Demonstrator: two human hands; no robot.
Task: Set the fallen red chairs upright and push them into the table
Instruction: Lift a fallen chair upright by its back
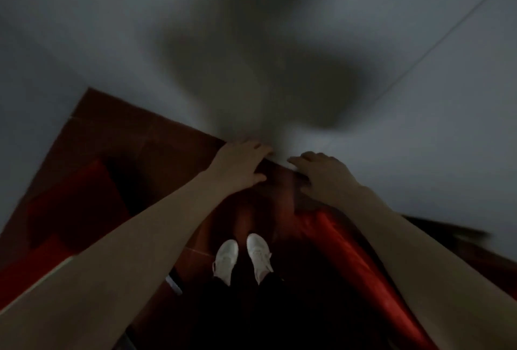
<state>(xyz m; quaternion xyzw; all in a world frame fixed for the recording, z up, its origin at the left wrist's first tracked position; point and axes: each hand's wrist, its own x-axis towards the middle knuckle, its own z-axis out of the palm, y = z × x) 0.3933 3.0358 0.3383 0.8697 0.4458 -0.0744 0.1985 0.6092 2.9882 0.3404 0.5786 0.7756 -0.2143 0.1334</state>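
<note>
Honestly, blurry stuff, but the red fabric chair point(279, 179) is clasped at its dark top rail by left grip point(240, 163) and right grip point(326, 174), at the pale grey table point(391, 139) near edge.

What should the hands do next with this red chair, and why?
Probably a small push forward, to slide the red chair under the table. The left hand and right hand both hold its top at the table's edge. It seems upright, though the picture is blurry.
</note>
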